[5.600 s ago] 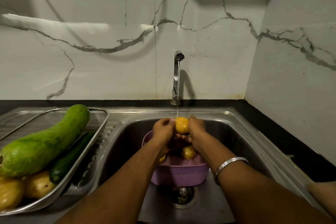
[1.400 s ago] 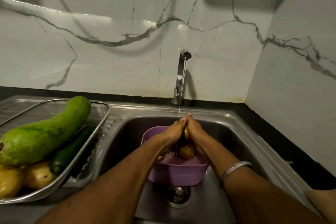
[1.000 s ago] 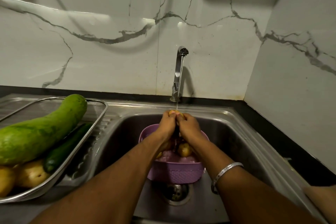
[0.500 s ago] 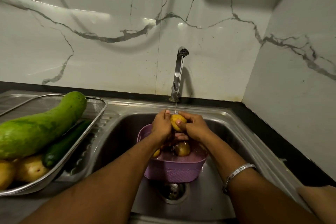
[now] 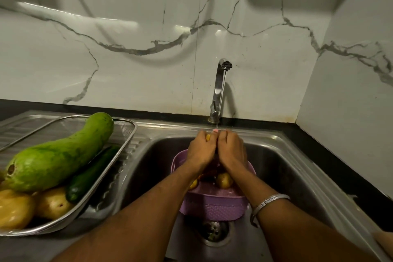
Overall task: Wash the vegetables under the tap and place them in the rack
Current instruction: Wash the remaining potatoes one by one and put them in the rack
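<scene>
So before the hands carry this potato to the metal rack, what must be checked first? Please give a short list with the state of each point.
1. Thin water stream from the steel tap lands on the hands: ok.
2. Left hand and right hand enclose the small yellow potato: ok.
3. Potato fully rinsed: cannot tell, it is mostly hidden.
4. Free space in the wire mesh rack, at its far end behind the large green gourd: ok.
5. Purple plastic basket sits steady over the sink drain: ok.
6. Basket emptied: not ok, another potato lies inside.
</scene>
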A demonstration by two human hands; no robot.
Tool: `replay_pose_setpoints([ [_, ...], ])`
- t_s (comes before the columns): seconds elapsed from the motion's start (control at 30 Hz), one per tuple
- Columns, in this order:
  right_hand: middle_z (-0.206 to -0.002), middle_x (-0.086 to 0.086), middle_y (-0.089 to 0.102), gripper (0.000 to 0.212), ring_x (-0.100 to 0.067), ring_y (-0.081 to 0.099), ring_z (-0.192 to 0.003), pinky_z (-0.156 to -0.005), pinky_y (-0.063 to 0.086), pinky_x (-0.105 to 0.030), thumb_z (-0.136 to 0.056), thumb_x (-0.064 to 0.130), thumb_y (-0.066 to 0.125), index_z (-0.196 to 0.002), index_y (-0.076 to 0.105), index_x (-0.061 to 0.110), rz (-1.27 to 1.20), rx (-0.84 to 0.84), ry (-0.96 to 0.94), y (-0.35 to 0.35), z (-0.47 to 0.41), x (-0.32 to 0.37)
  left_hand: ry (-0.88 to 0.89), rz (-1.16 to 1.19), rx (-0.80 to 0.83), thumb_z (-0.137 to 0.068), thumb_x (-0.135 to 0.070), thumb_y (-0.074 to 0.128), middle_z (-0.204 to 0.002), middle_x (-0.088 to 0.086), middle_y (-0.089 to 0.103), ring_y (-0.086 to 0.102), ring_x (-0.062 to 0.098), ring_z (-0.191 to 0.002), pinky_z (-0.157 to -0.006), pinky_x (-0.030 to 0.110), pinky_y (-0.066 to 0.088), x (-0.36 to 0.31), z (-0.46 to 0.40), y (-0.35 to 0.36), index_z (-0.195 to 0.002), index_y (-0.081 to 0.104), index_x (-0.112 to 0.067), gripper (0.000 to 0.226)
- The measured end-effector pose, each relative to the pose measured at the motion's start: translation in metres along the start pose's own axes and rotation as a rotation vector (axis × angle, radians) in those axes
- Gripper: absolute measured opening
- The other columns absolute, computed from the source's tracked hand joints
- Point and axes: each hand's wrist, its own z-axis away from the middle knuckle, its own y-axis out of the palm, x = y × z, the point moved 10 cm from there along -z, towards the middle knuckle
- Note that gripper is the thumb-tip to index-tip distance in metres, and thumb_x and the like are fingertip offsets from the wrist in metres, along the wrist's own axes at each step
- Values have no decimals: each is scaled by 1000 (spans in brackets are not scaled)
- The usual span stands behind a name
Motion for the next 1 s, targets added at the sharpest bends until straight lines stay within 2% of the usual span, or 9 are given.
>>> replay_pose_setpoints([
  [0.17, -76, -8, 62, 47, -21, 59, -68, -62, 49, -34, -107, 42, 33, -86, 63, 12, -301, 118, 358, 19, -3, -31, 345, -281, -74, -108, -45, 34, -92, -8, 64, 63, 9, -84, -72, 27, 49, -27, 9, -4, -116, 50, -28, 24],
  [0.3, -49, -4, 44, 63, -13, 33, -35, -37, 25, -19, -104, 52, 31, -59, 52, 14, -677, 402, 694, 47, 18, -47, 509, -428, -66, -108, -44, 34, -89, -10, 62, 59, 3, -79, -68, 20, 41, -43, 22, -2, -124, 46, -31, 24],
  [0.37, -57, -5, 52, 58, -17, 45, -44, -44, 36, -26, -104, 50, 33, -66, 57, 13, -522, 363, 603, 44, 13, -47, 436, -434, -49, -108, -45, 32, -84, -8, 61, 58, 5, -76, -64, 22, 39, -36, 16, -1, -116, 46, -29, 22],
  [0.5, -85, -9, 68, 49, -26, 64, -82, -79, 53, -42, -106, 39, 32, -86, 69, 12, 163, 50, 18, 9, -2, -9, -63, -94, 69, -109, -38, 33, -88, 6, 63, 59, 17, -77, -69, 33, 51, 9, 3, 7, -105, 56, -14, 33],
  [0.57, -84, -7, 67, 51, -24, 64, -81, -80, 53, -43, -107, 36, 30, -84, 68, 12, 285, 5, -173, 6, 7, 11, -318, 139, 142, -110, -34, 32, -72, 7, 56, 51, 16, -60, -48, 22, 47, 25, 14, 13, -94, 56, -7, 39],
  [0.67, -82, -2, 61, 42, -20, 57, -77, -75, 45, -36, -108, 31, 32, -80, 60, 18, 387, 49, -246, 9, 9, 18, -338, 71, 190, -110, -29, 29, -67, 4, 50, 45, 14, -55, -44, 26, 40, 24, 21, 14, -86, 53, -10, 39],
  [0.73, -82, 0, 61, 34, -19, 59, -79, -73, 46, -36, -106, 28, 36, -80, 57, 21, 375, 69, -254, 12, 8, 17, -208, 33, 138, -109, -25, 31, -84, 11, 61, 57, 22, -71, -67, 40, 55, 17, 12, 12, -97, 58, -8, 34],
  [0.87, -84, -14, 67, 47, -29, 65, -78, -72, 54, -41, -106, 36, 35, -88, 68, 7, -68, 154, 181, 22, -5, -24, 95, -203, 25, -109, -41, 27, -93, 4, 66, 63, 23, -89, -84, 45, 53, -3, 8, 1, -106, 54, -23, 32],
  [1.0, -49, -7, 46, 62, -15, 39, -31, -33, 28, -16, -107, 46, 29, -64, 52, 9, -686, 390, 757, 57, 24, -48, 311, -353, -5, -108, -49, 27, -82, -6, 65, 63, 11, -77, -69, 33, 50, -21, 22, -4, -116, 47, -32, 27],
])
